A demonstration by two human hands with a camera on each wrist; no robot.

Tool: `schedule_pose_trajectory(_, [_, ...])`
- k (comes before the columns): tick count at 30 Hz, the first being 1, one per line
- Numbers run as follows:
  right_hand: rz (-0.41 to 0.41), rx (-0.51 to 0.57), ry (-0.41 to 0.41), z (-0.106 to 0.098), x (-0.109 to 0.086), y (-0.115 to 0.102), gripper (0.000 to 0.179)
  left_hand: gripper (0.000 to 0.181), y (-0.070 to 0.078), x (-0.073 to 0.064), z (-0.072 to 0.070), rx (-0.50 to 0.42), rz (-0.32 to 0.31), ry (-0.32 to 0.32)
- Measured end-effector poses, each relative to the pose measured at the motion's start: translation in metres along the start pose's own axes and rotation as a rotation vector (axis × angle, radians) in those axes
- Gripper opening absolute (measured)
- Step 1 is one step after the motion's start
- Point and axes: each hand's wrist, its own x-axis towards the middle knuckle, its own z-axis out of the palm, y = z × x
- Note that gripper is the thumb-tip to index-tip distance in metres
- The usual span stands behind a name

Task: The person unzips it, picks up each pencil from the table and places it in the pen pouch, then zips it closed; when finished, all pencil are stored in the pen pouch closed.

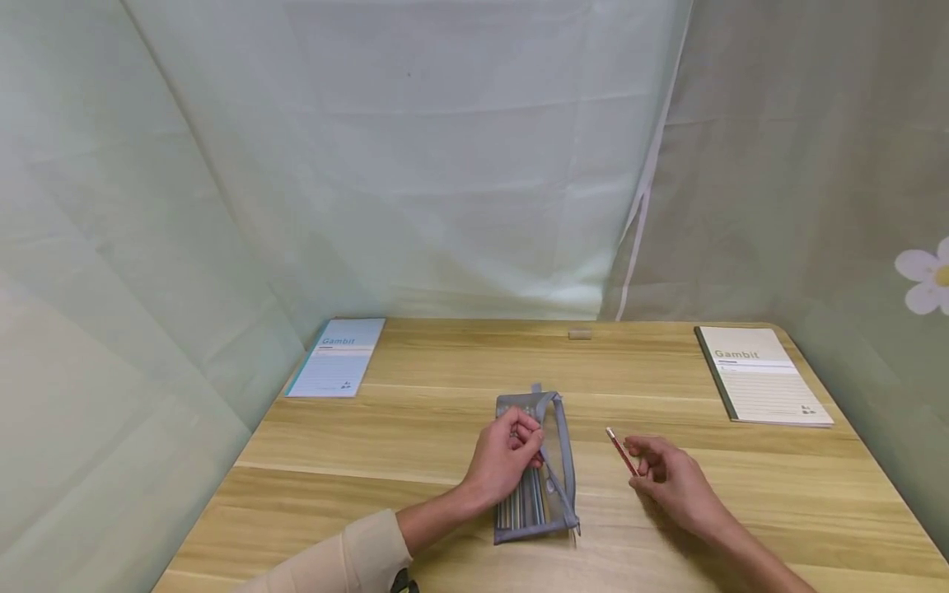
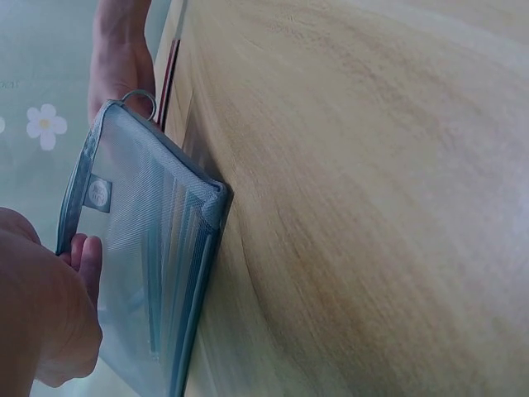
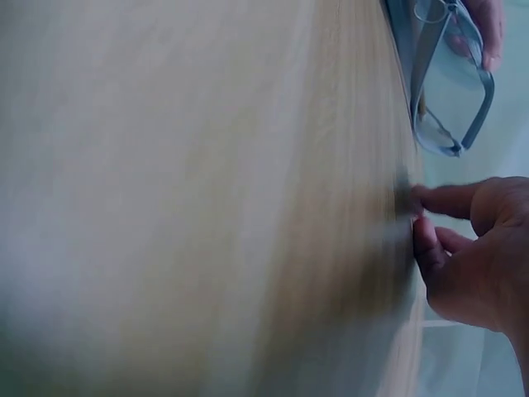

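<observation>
A grey mesh zip pencil case (image 1: 511,535) lies on the table with its zipped side spread apart. Several long, thin sticks, perhaps pencils, show through the mesh. My left hand (image 1: 498,461) pinches the lifted edge of the case's opening, also visible in the left wrist view beside a small label (image 2: 99,193). To the right of the case, my right hand (image 1: 678,487) holds a slim red pencil (image 1: 621,451) with a whitish end between thumb and fingers. The pencil slants just above or at the tabletop. From the right wrist view, the fingertips hide most of it.
A blue-covered notebook (image 1: 337,358) lies at the back left of the wooden table (image 1: 356,511). A cream notebook (image 1: 764,375) is at the back right. Near the back edge sits a small greyish block (image 1: 580,334). Cloth curtains (image 1: 460,165) hang behind and beside the table.
</observation>
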Motion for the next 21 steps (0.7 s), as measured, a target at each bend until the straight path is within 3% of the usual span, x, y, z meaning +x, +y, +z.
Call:
schedule_pose_trajectory(11, [0.075,-0.065,0.061,0.005,0.001,-0.012,0.047,0.004,0.001,0.000,0.000,0.003,-0.005,0.002])
schedule_pose_trajectory(21, [0.213,0.048,0.026,0.002,0.005,-0.017,0.048,0.004,0.003,-0.001,0.000,0.011,-0.008,0.000])
